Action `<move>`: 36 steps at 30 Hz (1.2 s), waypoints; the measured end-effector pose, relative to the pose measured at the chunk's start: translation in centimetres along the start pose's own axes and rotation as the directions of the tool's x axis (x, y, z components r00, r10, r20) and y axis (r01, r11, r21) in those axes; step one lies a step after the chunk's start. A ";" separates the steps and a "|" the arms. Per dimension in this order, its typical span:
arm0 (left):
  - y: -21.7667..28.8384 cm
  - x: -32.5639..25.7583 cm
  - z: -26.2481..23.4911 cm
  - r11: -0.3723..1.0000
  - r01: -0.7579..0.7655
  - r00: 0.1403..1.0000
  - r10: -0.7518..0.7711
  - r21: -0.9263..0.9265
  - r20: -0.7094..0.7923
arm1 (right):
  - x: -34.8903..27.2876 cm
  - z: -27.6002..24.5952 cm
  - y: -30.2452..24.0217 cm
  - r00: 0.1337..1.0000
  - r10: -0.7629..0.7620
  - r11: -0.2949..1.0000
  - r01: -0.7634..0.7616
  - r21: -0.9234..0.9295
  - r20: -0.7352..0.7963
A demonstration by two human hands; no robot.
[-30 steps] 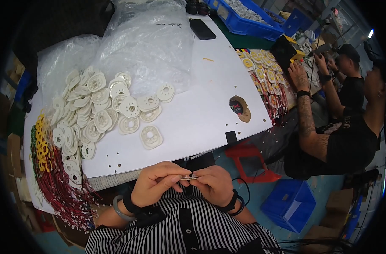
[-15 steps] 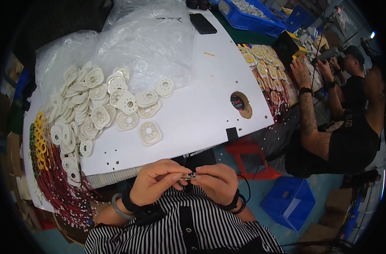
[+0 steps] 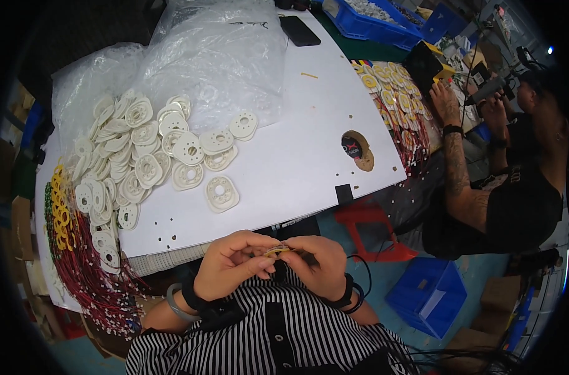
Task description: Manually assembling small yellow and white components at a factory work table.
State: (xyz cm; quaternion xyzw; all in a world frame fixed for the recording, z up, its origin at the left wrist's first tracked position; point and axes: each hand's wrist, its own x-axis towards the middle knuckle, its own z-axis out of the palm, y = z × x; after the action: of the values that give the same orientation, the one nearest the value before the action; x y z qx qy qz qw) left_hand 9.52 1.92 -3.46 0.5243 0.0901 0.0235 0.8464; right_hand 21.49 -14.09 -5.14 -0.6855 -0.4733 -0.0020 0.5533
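My left hand (image 3: 229,267) and my right hand (image 3: 322,265) meet close to my body, just off the table's front edge. Between their fingertips is a small round piece with a yellowish rim (image 3: 276,251), pinched from both sides. Fingers cover much of it, so its exact kind is hard to tell. On the table beyond my left hand lies a heap of white plastic ring-shaped plates (image 3: 148,170). One white plate (image 3: 222,194) lies apart, nearest to my hands.
Red wires with white connectors (image 3: 100,284) and yellow rings (image 3: 61,215) hang off the left edge. Clear plastic bags (image 3: 209,69) and a phone (image 3: 300,31) lie farther back. The white tabletop (image 3: 303,144) has a hole. A red stool (image 3: 378,234), blue bin (image 3: 428,297) and co-worker's arm (image 3: 454,156) are right.
The small piece has turned in my fingers, now showing a yellowish curved rim. My right thumb and fingers have shifted around it, and my left fingers have opened slightly.
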 end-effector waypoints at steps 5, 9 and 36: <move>-0.3 0.1 -0.1 1.000 0.028 0.997 -0.028 0.011 -0.065 | 0.1 -0.1 -0.4 0.992 0.107 0.990 -0.113 0.082 0.064; -0.3 0.3 0.1 0.999 0.034 0.995 -0.033 0.015 -0.090 | -0.1 0.1 -0.5 0.975 0.209 0.960 -0.218 0.178 0.070; 5.0 3.0 -3.2 -0.023 0.132 0.896 0.431 0.991 -0.109 | 0.0 -2.0 1.3 0.931 0.307 0.864 -0.359 0.353 0.196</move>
State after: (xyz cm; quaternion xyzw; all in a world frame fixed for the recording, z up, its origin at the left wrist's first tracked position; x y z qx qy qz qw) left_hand 12.18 7.38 -0.76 0.9545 0.1872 0.1511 0.1762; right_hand 23.39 -15.54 -5.33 -0.6341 -0.3749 0.2316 0.6354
